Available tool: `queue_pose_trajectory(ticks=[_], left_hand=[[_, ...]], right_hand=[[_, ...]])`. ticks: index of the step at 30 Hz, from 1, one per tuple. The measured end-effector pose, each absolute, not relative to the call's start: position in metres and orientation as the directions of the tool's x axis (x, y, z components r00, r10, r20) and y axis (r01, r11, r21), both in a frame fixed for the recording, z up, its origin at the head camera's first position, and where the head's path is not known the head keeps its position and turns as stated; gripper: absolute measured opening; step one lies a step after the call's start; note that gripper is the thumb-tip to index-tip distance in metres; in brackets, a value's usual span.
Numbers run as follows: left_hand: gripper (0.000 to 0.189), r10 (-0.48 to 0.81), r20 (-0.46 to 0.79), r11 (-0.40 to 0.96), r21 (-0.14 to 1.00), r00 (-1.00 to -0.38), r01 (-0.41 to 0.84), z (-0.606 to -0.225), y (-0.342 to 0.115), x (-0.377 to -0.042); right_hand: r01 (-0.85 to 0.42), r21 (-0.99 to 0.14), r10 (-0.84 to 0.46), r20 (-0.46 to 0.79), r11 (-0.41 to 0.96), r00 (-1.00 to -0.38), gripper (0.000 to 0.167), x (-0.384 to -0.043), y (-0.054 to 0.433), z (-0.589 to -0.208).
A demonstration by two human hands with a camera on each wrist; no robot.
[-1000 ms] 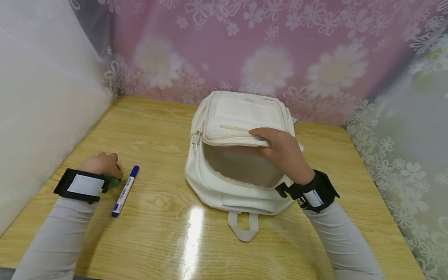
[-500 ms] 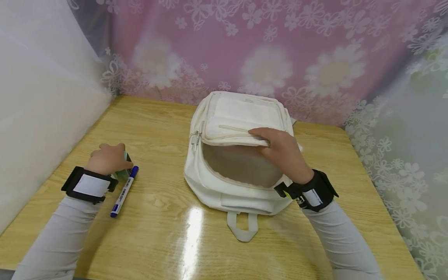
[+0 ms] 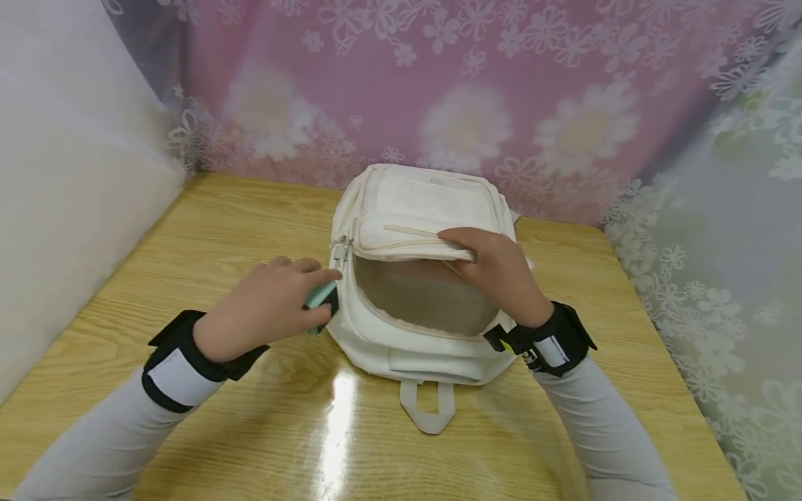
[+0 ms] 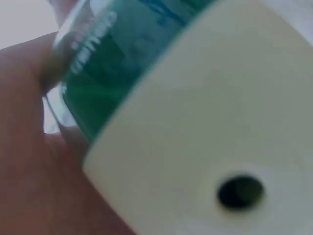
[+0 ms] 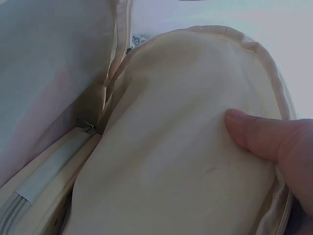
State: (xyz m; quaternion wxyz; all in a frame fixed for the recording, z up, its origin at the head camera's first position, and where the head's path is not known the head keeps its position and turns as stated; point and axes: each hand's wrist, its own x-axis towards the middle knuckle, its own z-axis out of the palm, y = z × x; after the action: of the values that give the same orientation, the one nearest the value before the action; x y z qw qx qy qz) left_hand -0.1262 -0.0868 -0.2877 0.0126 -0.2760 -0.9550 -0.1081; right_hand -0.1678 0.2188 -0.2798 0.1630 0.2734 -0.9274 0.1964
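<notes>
A white backpack [image 3: 432, 355] lies on the table with its main compartment unzipped. My right hand [image 3: 501, 271] grips the edge of its raised front panel [image 3: 432, 202]; in the right wrist view the thumb [image 5: 254, 132] presses on the cream lining [image 5: 171, 122]. Just left of the opening, my left hand [image 3: 269, 306] holds a small teal-and-black pencil sharpener [image 3: 321, 298] between thumb and fingers. Seen up close in the left wrist view, the sharpener [image 4: 186, 122] has a green see-through body and a cream face with a round hole. No marker is visible now.
The wooden table [image 3: 250, 216] backs onto a pink flowered curtain [image 3: 376, 90], with pale sheets at both sides. A zipper pull [image 3: 340, 252] hangs at the backpack's left edge, and its carry loop [image 3: 428, 410] points toward me.
My left hand has lifted the sharpener and carried it rightward to the backpack. The blue-capped marker, earlier beside that hand, is out of sight. My right hand keeps holding the panel.
</notes>
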Motion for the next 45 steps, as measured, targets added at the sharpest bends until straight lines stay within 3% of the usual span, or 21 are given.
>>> queue_pose_trajectory(ticks=[4,8,16,23,27,32,38,45], left_hand=[[0.04,0.67,0.082,0.703,0.252,-0.738,0.666,-0.285,-0.058,-0.128],[0.04,0.706,0.147,0.671,0.174,-0.693,0.72,-0.29,-0.035,-0.134],[0.041,0.675,0.377,0.685,0.001,-0.635,0.729,-0.33,0.006,-0.158],[0.053,0.604,0.534,0.763,-0.175,-0.591,0.622,-0.359,0.016,-0.191],[0.06,0.602,0.523,0.773,-0.192,-0.603,0.605,-0.359,0.021,-0.196],[0.065,0.613,0.441,0.753,-0.074,-0.656,0.654,-0.357,0.019,-0.193],[0.085,0.628,0.377,0.709,0.083,-0.68,0.7,-0.352,0.008,-0.179],[0.096,0.653,0.418,0.722,-0.092,-0.631,0.686,-0.348,0.004,-0.168]], right_hand=[[-0.574,-0.274,-0.435,0.43,0.772,-0.791,0.034,-0.169,0.219,-0.276],[-0.57,-0.29,-0.422,0.44,0.769,-0.793,0.032,-0.169,0.218,-0.276],[-0.577,-0.259,-0.416,0.479,0.775,-0.773,0.03,-0.167,0.216,-0.283],[-0.572,-0.25,-0.407,0.49,0.781,-0.771,0.031,-0.169,0.216,-0.281],[-0.569,-0.252,-0.404,0.489,0.783,-0.773,0.033,-0.17,0.218,-0.279],[-0.559,-0.281,-0.401,0.46,0.78,-0.792,0.034,-0.167,0.219,-0.28],[-0.566,-0.295,-0.405,0.461,0.77,-0.79,0.034,-0.166,0.219,-0.282],[-0.57,-0.319,-0.398,0.466,0.757,-0.79,0.032,-0.166,0.219,-0.28]])
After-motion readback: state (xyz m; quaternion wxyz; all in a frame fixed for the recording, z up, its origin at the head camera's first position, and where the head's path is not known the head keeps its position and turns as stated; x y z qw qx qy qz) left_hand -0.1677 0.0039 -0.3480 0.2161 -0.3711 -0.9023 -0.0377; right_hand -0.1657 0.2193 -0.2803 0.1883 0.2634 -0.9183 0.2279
